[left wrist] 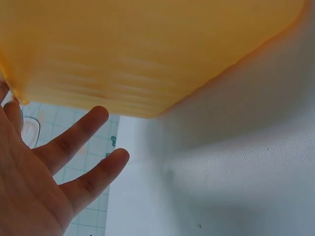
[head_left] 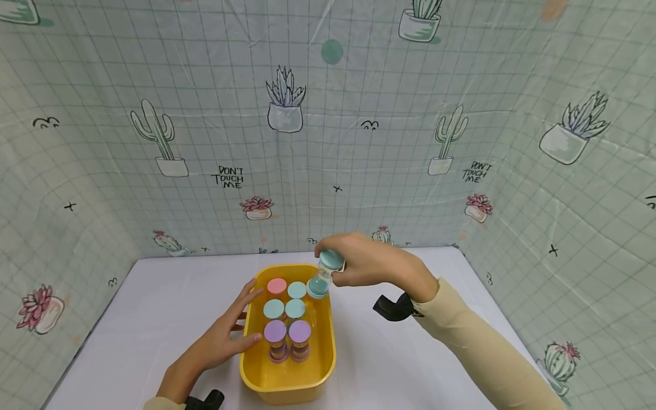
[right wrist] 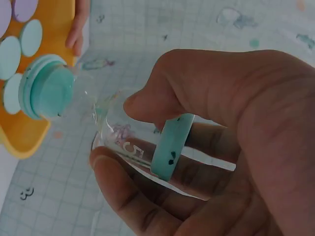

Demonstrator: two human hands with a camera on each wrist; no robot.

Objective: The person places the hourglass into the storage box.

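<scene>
My right hand (head_left: 371, 261) grips a teal-capped sand timer (head_left: 332, 259) by its upper bulb, tilted over the right rim of a yellow bin (head_left: 294, 376). In the right wrist view, thumb and fingers wrap the clear glass marked "5", and teal sand (right wrist: 53, 91) lies in the far bulb. My left hand (head_left: 220, 339) is at the bin's left side with fingers spread, thumb and fingertips at the rim. Inside the bin stand a pink-capped timer (head_left: 277, 286), several teal-capped timers (head_left: 274, 309) and two purple-capped timers (head_left: 275, 331).
The bin stands on a white table (head_left: 169, 319). A cactus-print cloth (head_left: 328, 154) hangs behind the table and along both sides. Black straps (head_left: 394, 307) sit at the wrists.
</scene>
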